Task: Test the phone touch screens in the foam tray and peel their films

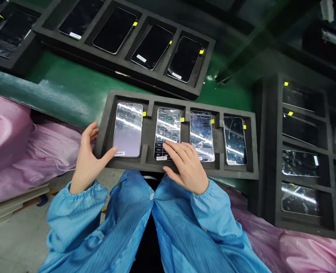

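A black foam tray (182, 98) lies across the front of me with several smartphones in its compartments. My left hand (90, 157) grips its left end, fingers along the outer wall and thumb over the rim at the lower corner of the leftmost phone (127, 131), whose screen is pale and lit. My right hand (186, 163) has its fingers stretched out, and one fingertip touches the lower screen of the second phone (168, 131), which displays a grid of buttons. The third phone (201, 131) shows lines of text, its lower edge partly behind that hand. The rightmost phone (235, 140) looks dark.
Behind lies another foam tray (122, 56) of dark phones with yellow tabs, on the green tabletop (79, 85). At the right stand stacked foam trays (307, 223) with more phones. Pink cloth (8, 144) of a neighbouring person's garment shows at left, and more pink cloth (304, 246) at lower right.
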`<state>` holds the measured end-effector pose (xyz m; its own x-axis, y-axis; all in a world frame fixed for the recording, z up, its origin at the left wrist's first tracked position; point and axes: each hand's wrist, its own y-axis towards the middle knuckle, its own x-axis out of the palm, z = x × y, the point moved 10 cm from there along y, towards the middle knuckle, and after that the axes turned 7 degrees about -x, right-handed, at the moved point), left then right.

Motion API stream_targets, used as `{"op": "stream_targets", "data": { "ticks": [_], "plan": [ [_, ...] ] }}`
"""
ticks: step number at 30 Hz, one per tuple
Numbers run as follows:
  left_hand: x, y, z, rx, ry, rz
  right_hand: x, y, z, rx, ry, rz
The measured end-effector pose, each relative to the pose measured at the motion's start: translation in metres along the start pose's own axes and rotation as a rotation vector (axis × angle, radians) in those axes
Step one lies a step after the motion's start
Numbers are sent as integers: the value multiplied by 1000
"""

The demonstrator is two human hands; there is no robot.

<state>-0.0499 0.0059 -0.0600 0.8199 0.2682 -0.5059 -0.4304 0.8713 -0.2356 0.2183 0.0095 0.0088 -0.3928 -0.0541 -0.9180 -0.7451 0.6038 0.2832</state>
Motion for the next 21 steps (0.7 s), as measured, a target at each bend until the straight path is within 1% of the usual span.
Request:
{"op": "stream_targets", "data": {
  "ticks": [5,8,11,14,16,17,19,21],
  "plan": [
    [1,-1,5,16,34,-7,0,0,-1,-8,-16,-2],
    [1,0,3,23,22,-7,-1,0,0,-5,3,14],
    [0,0,0,31,-42,-2,-8,-2,0,-26,59,95],
    [-2,-2,-2,35,-89,20,-23,-12,4,-18,120,218],
    [-2,-3,-1,34,-87,34,-37,-26,16,63,111,291],
    [-2,-4,0,31,-79,39,-46,-35,25,131,85,334],
    [-2,-4,0,20,-59,55,-68,-64,49,311,-7,455],
    [-4,-3,-3,0,-43,86,-92,-104,76,546,-131,589]
  ]
}}
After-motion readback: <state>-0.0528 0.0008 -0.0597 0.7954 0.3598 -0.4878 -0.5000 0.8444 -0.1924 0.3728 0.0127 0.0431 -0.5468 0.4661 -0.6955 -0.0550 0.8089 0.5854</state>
